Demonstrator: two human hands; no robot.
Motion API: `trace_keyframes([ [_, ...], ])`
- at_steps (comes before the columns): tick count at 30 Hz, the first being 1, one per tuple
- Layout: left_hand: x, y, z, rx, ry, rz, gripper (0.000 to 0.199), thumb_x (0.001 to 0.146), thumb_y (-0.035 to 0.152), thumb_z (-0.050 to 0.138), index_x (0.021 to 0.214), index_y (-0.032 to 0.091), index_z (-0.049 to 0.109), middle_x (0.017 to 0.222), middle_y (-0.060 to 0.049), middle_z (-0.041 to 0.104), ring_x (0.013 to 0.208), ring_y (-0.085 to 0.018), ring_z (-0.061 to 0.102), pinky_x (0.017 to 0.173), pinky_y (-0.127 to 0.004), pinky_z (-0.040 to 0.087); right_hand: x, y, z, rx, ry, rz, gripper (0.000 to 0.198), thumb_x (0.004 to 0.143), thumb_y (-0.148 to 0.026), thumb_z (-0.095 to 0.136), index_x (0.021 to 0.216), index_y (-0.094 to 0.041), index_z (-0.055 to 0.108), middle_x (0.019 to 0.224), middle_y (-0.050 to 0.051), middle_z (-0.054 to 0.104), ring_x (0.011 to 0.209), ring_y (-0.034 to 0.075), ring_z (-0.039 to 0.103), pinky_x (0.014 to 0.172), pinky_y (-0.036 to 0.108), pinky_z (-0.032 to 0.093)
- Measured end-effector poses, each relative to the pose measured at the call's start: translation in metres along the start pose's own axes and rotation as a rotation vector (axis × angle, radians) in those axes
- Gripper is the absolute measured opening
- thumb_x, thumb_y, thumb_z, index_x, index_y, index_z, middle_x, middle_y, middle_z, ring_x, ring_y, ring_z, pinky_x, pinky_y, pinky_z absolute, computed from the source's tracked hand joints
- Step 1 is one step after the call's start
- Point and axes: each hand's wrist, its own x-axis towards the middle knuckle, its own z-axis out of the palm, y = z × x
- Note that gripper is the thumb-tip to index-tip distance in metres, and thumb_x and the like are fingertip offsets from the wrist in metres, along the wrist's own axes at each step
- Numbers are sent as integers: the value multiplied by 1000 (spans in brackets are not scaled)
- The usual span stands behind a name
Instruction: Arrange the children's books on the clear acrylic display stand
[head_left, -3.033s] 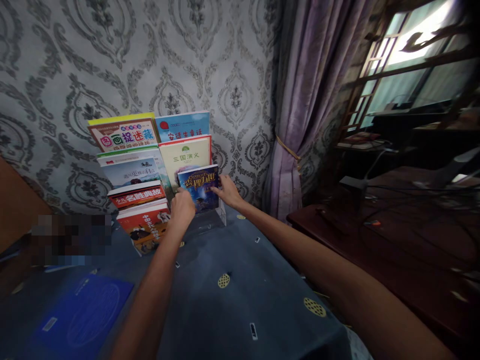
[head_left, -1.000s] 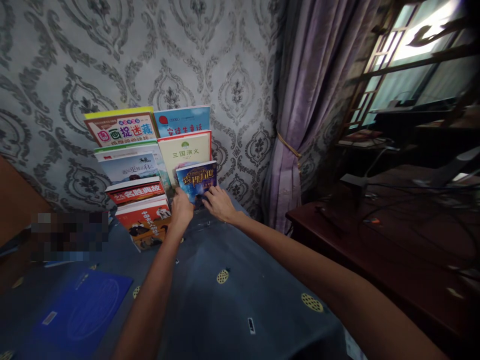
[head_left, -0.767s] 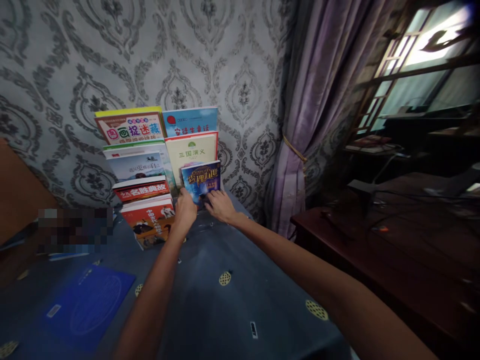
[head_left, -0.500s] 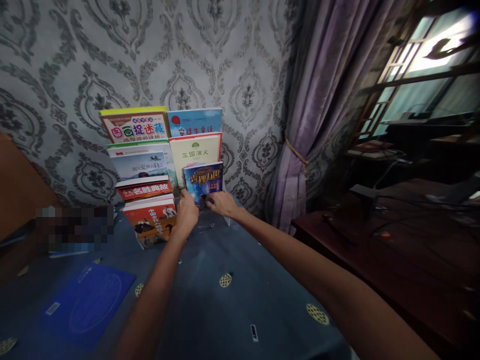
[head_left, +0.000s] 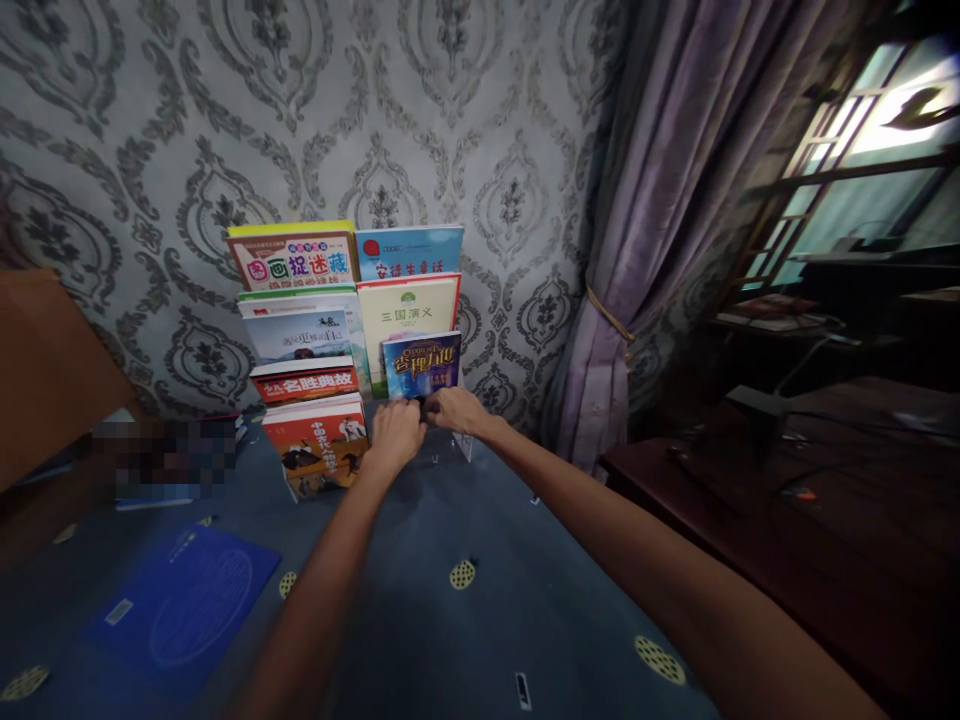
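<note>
A small dark-blue book point(head_left: 421, 365) with gold lettering stands upright in the front right of a clear stepped rack point(head_left: 463, 446). My left hand point(head_left: 399, 435) is at the lower edge of this book, fingers curled. Close beside it, almost touching, my right hand point(head_left: 454, 410) has its fingers bent inward at the book's lower right. What the fingertips grip, if anything, is hidden. Behind the blue book stands a cream book point(head_left: 409, 305) with a red border, and behind that a light-blue book point(head_left: 409, 250). To the left of my hands is a red-and-orange book point(head_left: 319, 445).
More books, including a yellow-edged one point(head_left: 292, 262), fill the rack's left column. A blue booklet point(head_left: 202, 600) lies on the dark patterned tablecloth point(head_left: 420, 640). Patterned wallpaper is behind. A purple curtain point(head_left: 645, 200) and a dark-red table point(head_left: 675, 540) are at right.
Both hands have moved down the front of the blue book and closer together, from its sides to its lower edge. The whole view has shifted slightly, with things appearing farther right.
</note>
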Motion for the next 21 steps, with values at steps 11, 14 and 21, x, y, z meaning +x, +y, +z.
trace_keyframes([
  [11,31,-10,-11,-10,-190,-8,40,86,46,64,114,18,72,125,-17,71,118,-32,66,91,-35,53,1,0,-4,-22,-62,6,34,88,-31,59,118,-32,75,108,5,78,103,22,70,80,26,49],
  [14,39,-10,-7,-17,-249,-21,43,82,46,69,114,18,72,122,-18,72,116,-32,68,89,-33,54,2,-1,-4,-34,-74,14,34,87,-32,59,117,-31,75,109,5,77,104,22,70,80,26,50],
  [21,44,-11,3,-35,-290,-33,47,83,48,67,119,18,70,126,-17,71,117,-31,67,89,-32,54,4,-5,-7,-58,-111,29,31,85,-32,62,111,-27,78,109,9,78,105,25,71,79,27,51],
])
